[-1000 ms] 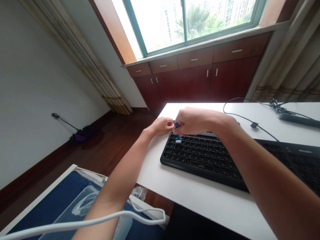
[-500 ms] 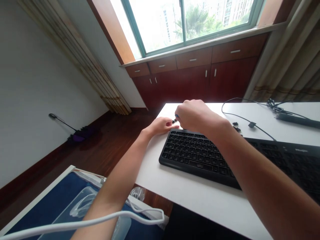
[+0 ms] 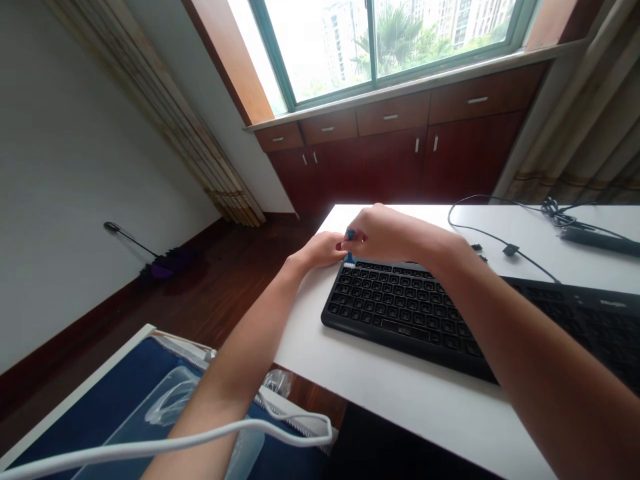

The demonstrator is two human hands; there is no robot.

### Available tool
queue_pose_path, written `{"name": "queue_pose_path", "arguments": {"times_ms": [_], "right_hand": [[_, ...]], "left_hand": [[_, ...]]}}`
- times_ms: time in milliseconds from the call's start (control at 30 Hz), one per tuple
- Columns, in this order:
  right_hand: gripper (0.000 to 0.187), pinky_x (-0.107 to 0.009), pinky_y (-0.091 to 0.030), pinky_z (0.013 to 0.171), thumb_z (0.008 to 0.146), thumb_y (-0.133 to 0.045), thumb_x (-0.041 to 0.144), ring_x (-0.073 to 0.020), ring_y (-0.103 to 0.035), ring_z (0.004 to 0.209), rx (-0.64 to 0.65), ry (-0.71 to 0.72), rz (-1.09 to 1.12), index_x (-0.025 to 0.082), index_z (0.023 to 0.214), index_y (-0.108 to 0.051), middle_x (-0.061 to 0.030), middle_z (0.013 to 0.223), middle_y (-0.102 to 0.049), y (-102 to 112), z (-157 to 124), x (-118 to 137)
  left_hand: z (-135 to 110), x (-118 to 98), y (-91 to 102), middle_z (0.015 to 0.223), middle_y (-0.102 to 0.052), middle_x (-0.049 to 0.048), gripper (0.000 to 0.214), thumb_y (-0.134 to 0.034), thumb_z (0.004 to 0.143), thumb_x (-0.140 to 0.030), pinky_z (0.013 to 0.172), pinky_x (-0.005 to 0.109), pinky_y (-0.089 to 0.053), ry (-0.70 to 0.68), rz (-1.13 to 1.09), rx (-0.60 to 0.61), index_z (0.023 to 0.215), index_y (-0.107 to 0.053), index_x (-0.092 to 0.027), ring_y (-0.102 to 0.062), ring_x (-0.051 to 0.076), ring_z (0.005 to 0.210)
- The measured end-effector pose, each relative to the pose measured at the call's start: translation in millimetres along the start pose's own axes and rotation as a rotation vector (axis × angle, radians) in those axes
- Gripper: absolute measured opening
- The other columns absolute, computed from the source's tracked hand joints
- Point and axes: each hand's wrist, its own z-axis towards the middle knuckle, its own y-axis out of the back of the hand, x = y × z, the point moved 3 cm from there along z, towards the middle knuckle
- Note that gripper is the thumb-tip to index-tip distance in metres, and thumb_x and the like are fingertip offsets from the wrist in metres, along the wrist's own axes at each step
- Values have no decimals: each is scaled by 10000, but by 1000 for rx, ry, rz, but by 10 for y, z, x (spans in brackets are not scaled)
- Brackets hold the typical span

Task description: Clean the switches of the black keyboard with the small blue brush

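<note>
Two hands met at the far-left corner of the black keyboard (image 3: 400, 303) on the white desk (image 3: 425, 400). I saw the R hand (image 3: 383, 233) w/ grip clenched on a small blue brush (image 3: 349, 248), bristles touching the keyboard edge; L hand (image 3: 323, 250) rested beside it, grip state unclear.

Head camera looks down, close over desk (image 3: 400, 393)

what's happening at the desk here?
A person works at the far left corner of a black keyboard on a white desk. The right hand pinches a small blue tool, whose white tip meets the corner keys. The left hand rests at that corner. Black cables lie behind.
</note>
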Motion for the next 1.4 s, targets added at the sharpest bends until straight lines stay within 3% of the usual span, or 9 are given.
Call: {"name": "queue_pose_path", "arguments": {"times_ms": [67, 167, 233, 400, 600, 867, 1067, 1400], "right_hand": [[241, -262, -282, 480, 851, -525, 323, -121, -503, 519, 69, -10, -10, 167, 819, -706, -70, 715, -667, -12, -7, -9], [201, -279, -294, 521, 831, -530, 241, -157, -550, 591, -60, -37, -204, 153, 825, -710, -100, 742, -668, 66, -25, 23], [214, -280, -289, 514, 840, -526, 259, -160, -550, 596, -93, -39, -195, 160, 843, -715, -95, 734, -663, 111, -41, 50], [257, -264, -299, 491, 858, -552, 383, -120, -514, 529, 180, -40, 28, 192, 837, -723, -40, 700, -667, 62, -68, 18], [257, -267, -321, 527, 890, -526, 369, -136, -538, 597, 41, -79, -40, 202, 914, -720, -70, 799, -688, 109, -43, -37], [230, -283, -285, 509, 862, -512, 316, -114, -492, 538, 212, -51, 15, 187, 851, -702, -41, 715, -648, 58, -86, -40], [262, -286, -309, 507, 851, -547, 389, -137, -512, 531, 202, -80, 1, 183, 882, -706, -55, 717, -664, -14, -30, -129], [240, -264, -347, 532, 849, -542, 322, -141, -576, 585, 279, -68, 39, 203, 946, -726, -58, 774, -695, -73, -31, -42]], "left_hand": [[-4, -1, 2, 658, -584, 34, 268, -587, 791, -374, 575, 290, -271, 6, 60, 0, 635, -560, -158, -433, 131, 609], [-8, 5, -2, 630, -571, 24, 317, -573, 816, -418, 572, 292, -265, 23, 101, -1, 634, -544, -161, -413, 121, 586], [-7, 10, -5, 632, -573, 26, 315, -576, 813, -428, 568, 290, -269, 17, 92, -9, 642, -551, -163, -424, 123, 584], [-2, 2, -5, 665, -589, 33, 312, -591, 795, -434, 576, 284, -278, -4, 81, -3, 652, -576, -157, -447, 133, 614], [-7, 5, -9, 636, -581, 33, 388, -572, 822, -503, 562, 286, -278, 54, 106, 1, 645, -574, -158, -421, 120, 579], [0, 34, -23, 631, -580, 28, 379, -561, 801, -483, 564, 279, -271, 0, 71, -26, 613, -536, -155, -424, 118, 593], [2, 21, -24, 625, -557, 22, 388, -559, 812, -487, 561, 276, -254, -6, 67, -27, 629, -535, -146, -392, 106, 581], [-8, -29, 13, 652, -588, 28, 334, -566, 805, -442, 569, 273, -280, 7, 95, -7, 654, -580, -144, -441, 122, 611]]}}
